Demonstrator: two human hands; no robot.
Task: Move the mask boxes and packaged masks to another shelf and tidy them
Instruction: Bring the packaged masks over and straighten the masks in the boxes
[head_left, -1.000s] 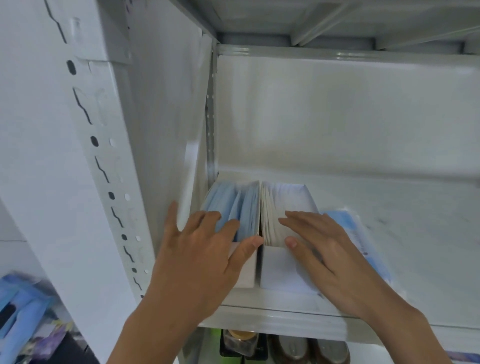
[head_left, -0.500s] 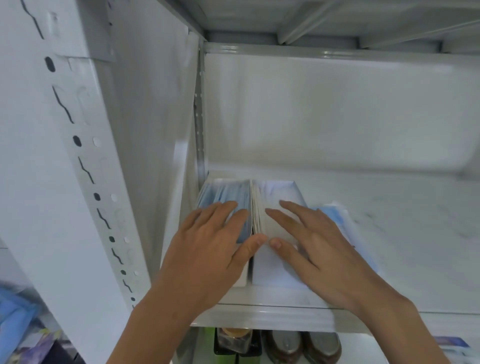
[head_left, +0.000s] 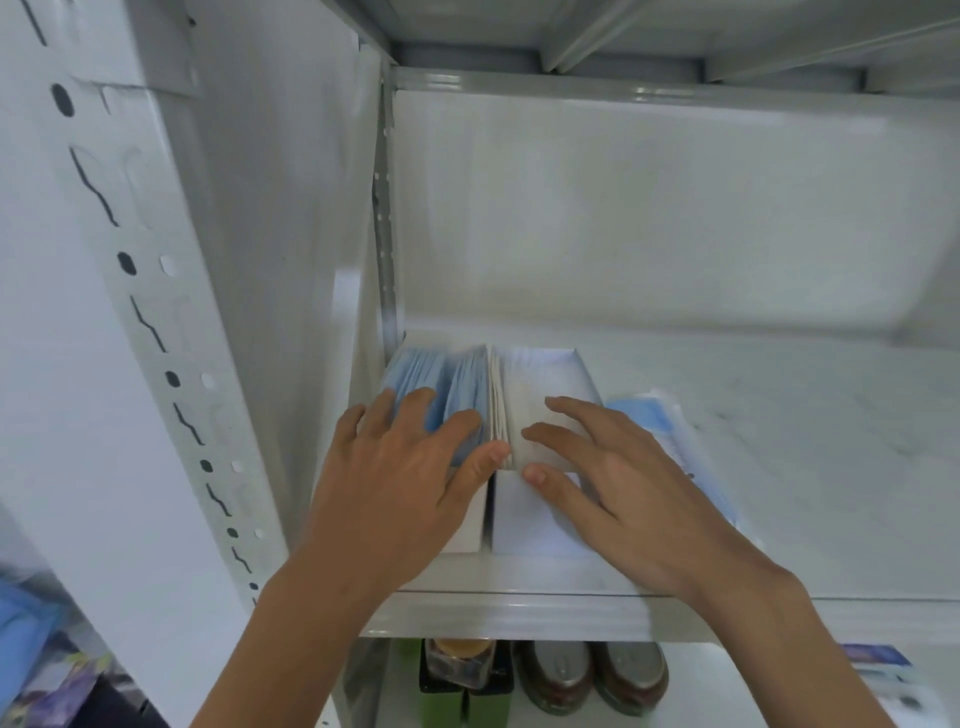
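Note:
Two open white mask boxes stand side by side at the left end of a white metal shelf (head_left: 519, 608). The left box (head_left: 467, 525) holds blue masks (head_left: 467, 384); the right box (head_left: 524, 525) holds white masks (head_left: 540, 374). My left hand (head_left: 395, 478) lies flat on the blue masks, fingers spread, thumb at the gap between the boxes. My right hand (head_left: 613, 483) lies flat on the white masks, fingers apart. A packaged blue mask (head_left: 660, 421) lies flat on the shelf just right of the boxes, partly under my right hand.
The perforated shelf upright (head_left: 171, 322) and side panel (head_left: 291, 249) close the left side. The shelf board runs bare to the right (head_left: 810, 436). Below the shelf stand bottles and jars (head_left: 550, 675). Blue packets lie at the lower left (head_left: 26, 623).
Both hands have slid slightly deeper over the boxes and closer together, thumbs now almost meeting at the gap. The view has shifted a little.

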